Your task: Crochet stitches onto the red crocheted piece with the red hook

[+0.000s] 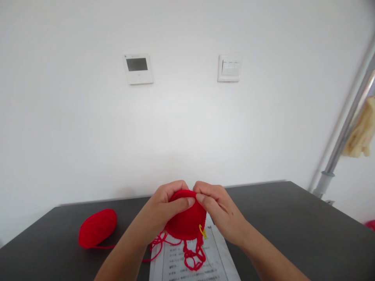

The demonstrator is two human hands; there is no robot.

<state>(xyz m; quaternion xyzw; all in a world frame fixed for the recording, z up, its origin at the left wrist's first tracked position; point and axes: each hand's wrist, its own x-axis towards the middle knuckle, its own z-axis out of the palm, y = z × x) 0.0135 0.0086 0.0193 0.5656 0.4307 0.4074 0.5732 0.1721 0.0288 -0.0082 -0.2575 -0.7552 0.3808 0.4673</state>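
Both hands hold up a round red crochet piece (187, 222) above the front of the table. My left hand (171, 203) pinches its upper left edge, thumb across the near face. At the upper right edge, my right hand (215, 205) grips it between thumb and curled fingers, the two thumb tips close together. A yellow stitch marker (202, 231) hangs at the lower right of the piece. Below it dangles a looped red yarn tail (193, 259). The fingers behind the piece are partly hidden.
A red yarn ball (98, 228) lies on the dark table (263, 218) at left, its strand running toward the hands. Printed sheets (219, 253) lie under the hands. Behind stands a white wall with a thermostat (138, 69) and a switch (229, 68). A metal pole (348, 128) rises at right.
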